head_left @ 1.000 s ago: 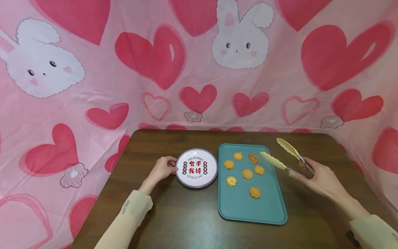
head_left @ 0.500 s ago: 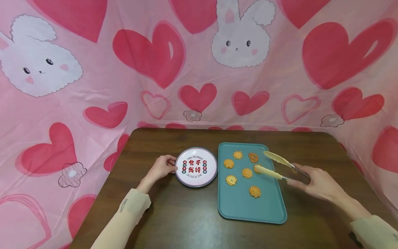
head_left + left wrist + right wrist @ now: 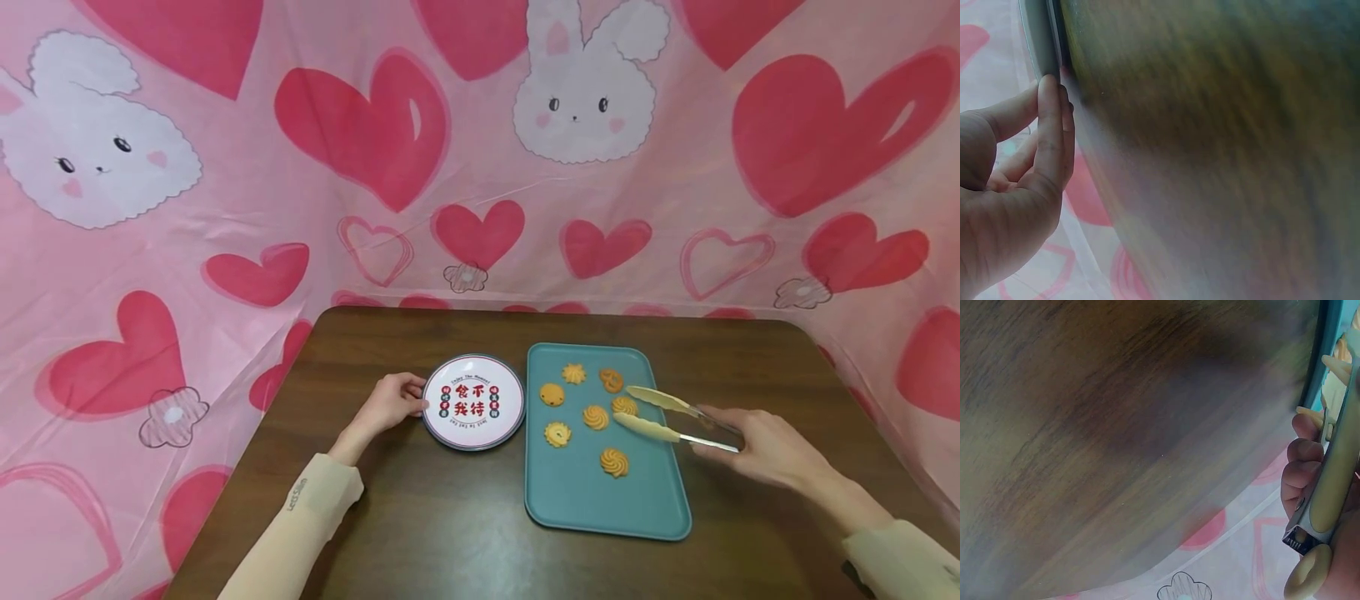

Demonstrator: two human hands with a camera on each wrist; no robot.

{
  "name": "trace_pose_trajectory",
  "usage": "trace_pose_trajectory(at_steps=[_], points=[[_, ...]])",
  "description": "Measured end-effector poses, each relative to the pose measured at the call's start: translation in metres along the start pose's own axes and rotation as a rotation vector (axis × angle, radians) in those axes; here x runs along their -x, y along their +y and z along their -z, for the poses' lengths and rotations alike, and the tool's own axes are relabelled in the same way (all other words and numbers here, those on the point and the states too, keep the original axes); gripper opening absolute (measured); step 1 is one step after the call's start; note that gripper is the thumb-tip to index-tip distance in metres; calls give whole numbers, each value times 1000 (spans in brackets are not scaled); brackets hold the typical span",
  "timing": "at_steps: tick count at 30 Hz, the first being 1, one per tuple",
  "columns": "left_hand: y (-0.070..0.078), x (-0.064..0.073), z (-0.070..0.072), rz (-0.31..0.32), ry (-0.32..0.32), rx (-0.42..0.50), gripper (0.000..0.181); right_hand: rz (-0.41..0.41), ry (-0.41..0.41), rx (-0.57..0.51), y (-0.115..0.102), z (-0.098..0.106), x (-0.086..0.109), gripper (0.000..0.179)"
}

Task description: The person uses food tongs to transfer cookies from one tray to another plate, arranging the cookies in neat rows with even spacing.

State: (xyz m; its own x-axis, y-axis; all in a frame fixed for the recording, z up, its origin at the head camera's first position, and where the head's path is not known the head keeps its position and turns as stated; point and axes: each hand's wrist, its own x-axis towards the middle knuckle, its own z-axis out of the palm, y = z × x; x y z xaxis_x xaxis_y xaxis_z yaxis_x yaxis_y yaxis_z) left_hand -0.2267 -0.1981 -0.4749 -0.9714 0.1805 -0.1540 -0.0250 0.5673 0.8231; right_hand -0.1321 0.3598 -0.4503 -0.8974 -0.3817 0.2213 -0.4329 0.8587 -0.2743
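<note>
My left hand (image 3: 388, 406) pinches the left rim of a white plate (image 3: 474, 429) with red lettering; in the left wrist view, thumb and fingertips meet at the plate's edge (image 3: 1040, 37). My right hand (image 3: 772, 446) grips cream-tipped metal tongs (image 3: 651, 427), with curled fingers round the handle (image 3: 1334, 481) in the right wrist view. The tongs' spread tips reach over the right side of a teal tray (image 3: 600, 512), on either side of a swirl cookie (image 3: 624, 405). Whether they touch it I cannot tell.
Several other cookies lie on the tray, among them a pretzel-shaped cookie (image 3: 611, 381), a round cookie (image 3: 552, 394) and a swirl cookie (image 3: 614, 462) nearer the front. The plate stands just left of the tray on a brown wooden table (image 3: 442, 517). A pink heart-patterned cloth (image 3: 420, 258) hangs behind.
The tongs have come down and left over the tray, and their arms have drawn closer together around the swirl cookie. My left hand stays on the plate.
</note>
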Motion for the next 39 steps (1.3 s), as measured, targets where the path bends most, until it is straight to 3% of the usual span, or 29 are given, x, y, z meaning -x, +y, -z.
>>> trace_pose_trajectory(at_steps=[15, 39], points=[[-2, -1, 1, 21, -5, 20, 38, -5, -65, 25, 2, 5, -8, 60], [-1, 0, 1, 15, -4, -6, 38, 12, -56, 43, 2, 11, -9, 56]])
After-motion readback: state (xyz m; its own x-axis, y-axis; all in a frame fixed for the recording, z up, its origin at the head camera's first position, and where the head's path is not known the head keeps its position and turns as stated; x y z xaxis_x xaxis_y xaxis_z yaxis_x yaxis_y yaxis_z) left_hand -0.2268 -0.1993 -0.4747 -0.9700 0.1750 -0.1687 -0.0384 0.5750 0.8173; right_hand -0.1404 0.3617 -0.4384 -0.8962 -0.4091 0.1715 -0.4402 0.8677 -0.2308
